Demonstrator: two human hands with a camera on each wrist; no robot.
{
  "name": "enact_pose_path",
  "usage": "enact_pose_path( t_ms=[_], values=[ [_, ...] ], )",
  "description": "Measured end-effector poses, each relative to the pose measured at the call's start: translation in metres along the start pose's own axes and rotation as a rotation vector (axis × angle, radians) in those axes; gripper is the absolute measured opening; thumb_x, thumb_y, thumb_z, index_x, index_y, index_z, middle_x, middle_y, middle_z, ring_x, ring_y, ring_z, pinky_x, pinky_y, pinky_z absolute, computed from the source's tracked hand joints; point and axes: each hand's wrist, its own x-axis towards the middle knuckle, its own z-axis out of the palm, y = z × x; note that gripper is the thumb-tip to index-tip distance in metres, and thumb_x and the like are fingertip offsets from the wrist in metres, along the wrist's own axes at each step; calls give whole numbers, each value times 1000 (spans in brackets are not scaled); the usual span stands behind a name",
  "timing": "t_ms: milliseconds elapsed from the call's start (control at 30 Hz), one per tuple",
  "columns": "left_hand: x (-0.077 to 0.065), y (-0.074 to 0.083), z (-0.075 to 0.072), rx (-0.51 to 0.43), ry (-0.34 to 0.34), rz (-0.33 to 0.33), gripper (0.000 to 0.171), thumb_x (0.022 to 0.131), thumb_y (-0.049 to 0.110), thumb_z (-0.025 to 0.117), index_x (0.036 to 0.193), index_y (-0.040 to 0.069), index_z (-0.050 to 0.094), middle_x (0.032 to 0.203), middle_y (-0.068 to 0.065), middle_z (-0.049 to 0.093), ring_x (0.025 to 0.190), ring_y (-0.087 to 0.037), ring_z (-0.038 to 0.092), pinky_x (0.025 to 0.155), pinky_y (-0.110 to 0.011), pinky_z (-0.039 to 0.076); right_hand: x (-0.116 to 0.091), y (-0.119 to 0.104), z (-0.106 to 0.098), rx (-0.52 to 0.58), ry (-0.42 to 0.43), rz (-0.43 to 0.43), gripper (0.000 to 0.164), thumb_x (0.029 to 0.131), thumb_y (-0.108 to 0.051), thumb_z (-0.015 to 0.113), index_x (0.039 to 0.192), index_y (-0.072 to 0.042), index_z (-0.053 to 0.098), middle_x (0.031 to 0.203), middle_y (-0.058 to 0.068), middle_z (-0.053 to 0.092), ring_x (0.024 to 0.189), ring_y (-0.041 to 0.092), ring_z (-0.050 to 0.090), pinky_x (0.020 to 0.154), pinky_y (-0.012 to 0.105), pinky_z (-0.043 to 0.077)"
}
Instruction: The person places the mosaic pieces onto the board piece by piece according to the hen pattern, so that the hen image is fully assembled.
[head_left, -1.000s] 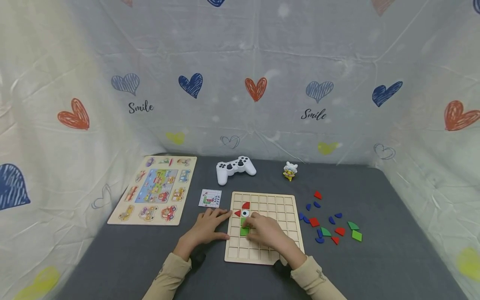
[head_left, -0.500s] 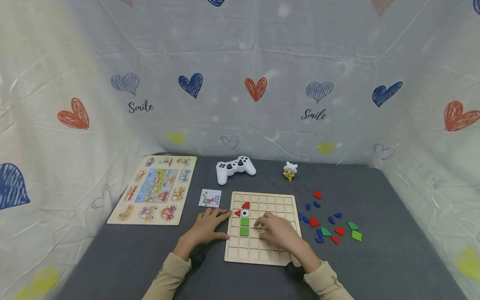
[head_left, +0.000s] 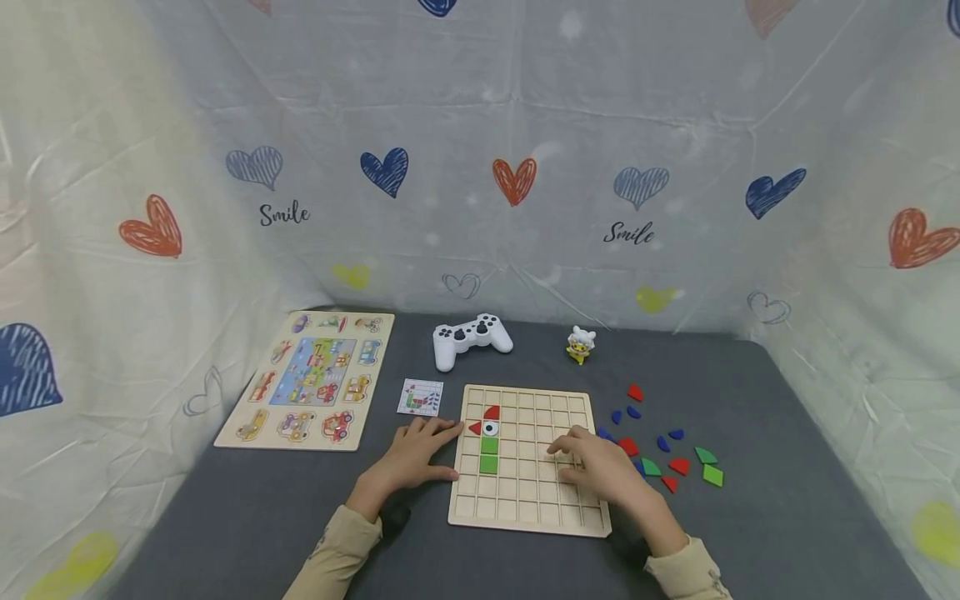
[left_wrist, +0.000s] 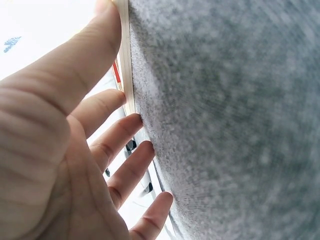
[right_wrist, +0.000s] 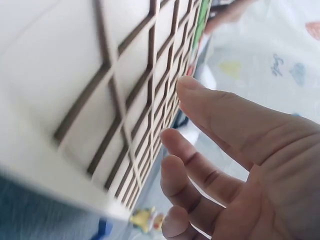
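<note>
A wooden grid board (head_left: 525, 492) lies on the dark tabletop. In its left columns sit a red quarter-round piece (head_left: 492, 412), a small red triangle (head_left: 475, 428), a white eye piece (head_left: 491, 428) and two green squares (head_left: 489, 446), one below the other. My left hand (head_left: 414, 454) touches the board's left edge with thumb and fingers spread, as the left wrist view also shows. Over the board's right side hovers my right hand (head_left: 603, 468), fingers loosely bent. The right wrist view shows nothing between its thumb (right_wrist: 220, 112) and fingers.
Loose red, blue and green pieces (head_left: 678, 467) are scattered right of the board. A small picture card (head_left: 420, 397) lies at its upper left. Behind stand a white game controller (head_left: 472, 337) and a small figurine (head_left: 580, 344). A vehicle puzzle board (head_left: 307, 383) lies far left.
My right hand has lifted off the green squares and moved right across the board, leaving both squares uncovered. The left hand has stayed at the board's edge.
</note>
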Motion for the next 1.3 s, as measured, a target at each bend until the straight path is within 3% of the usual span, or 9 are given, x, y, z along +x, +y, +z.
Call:
enact_pose_path(
  t_ms=[467, 700, 967, 1300],
  values=[
    [0, 1, -1, -2, -1, 4, 77, 77, 47, 69, 142, 19, 40, 138, -6, 43, 115, -29, 37, 95, -56, 27, -25, 40, -21, -6, 5, 126, 32, 77, -21, 75, 108, -20, 67, 100, -1, 58, 62, 4, 43, 52, 22, 36],
    [1, 0, 1, 8, -6, -4, 78, 77, 49, 68, 143, 20, 39, 138, -5, 42, 116, -28, 37, 96, -55, 27, -35, 56, -29, -14, 10, 181, 34, 76, -18, 75, 109, -19, 67, 100, 1, 57, 66, 9, 45, 55, 26, 38],
    [0, -1, 0, -6, -1, 2, 77, 76, 48, 69, 142, 20, 40, 138, -6, 43, 115, -29, 37, 95, -56, 27, -47, 76, -36, -15, 31, 153, 33, 76, -14, 75, 107, -12, 67, 99, 3, 58, 81, 17, 57, 65, 32, 46],
    [1, -2, 1, 3, -4, 9, 78, 77, 49, 68, 143, 20, 39, 138, -5, 42, 115, -28, 37, 95, -55, 27, -57, 90, -36, -64, 18, 203, 32, 73, -12, 76, 104, -12, 69, 93, 1, 59, 82, 18, 58, 65, 34, 48]
  ],
)
